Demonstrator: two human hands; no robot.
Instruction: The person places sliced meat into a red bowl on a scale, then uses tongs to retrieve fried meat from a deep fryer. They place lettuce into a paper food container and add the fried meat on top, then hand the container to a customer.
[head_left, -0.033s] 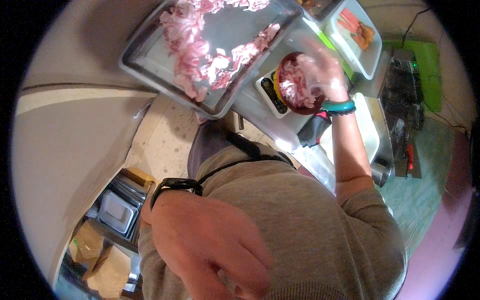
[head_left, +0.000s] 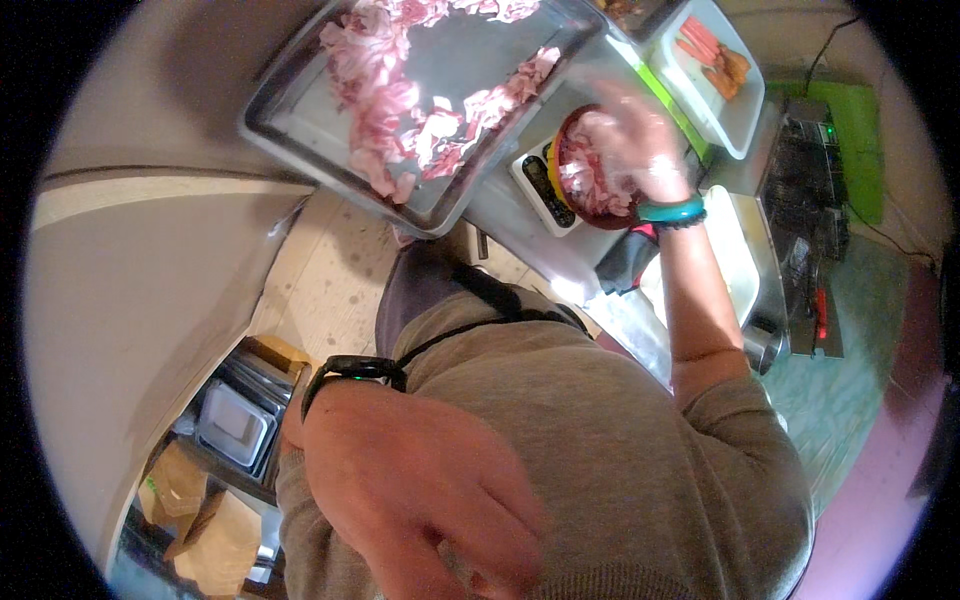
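Observation:
Over a dark red bowl (head_left: 640, 214) of pink-and-white sliced meat (head_left: 590, 165) hovers my right hand (head_left: 655, 150), its fingers smeared by motion. Whether it holds anything does not show. The bowl has a yellow edge on its left and sits on a white kitchen scale (head_left: 535, 185) with a dark panel. Close in front of my chest is my left hand (head_left: 420, 475), back turned up, fingers curled together; what lies in them, if anything, is hidden. Left of the bowl stands a large clear tub (head_left: 270, 125) with more meat slices (head_left: 385, 100) along its sides.
A white container (head_left: 735, 120) with orange-red pieces stands at the far right. Nearer are a pale tray (head_left: 735, 260) and a black-and-red cloth-like item (head_left: 630, 262). Dark equipment (head_left: 800, 190) lines the right. Stacked trays (head_left: 237, 420) and brown paper (head_left: 220, 545) lie low at left.
My right hand has shifted slightly left over the bowl, still blurred. My left hand has hardly moved, and the meat, tub and scale look the same.

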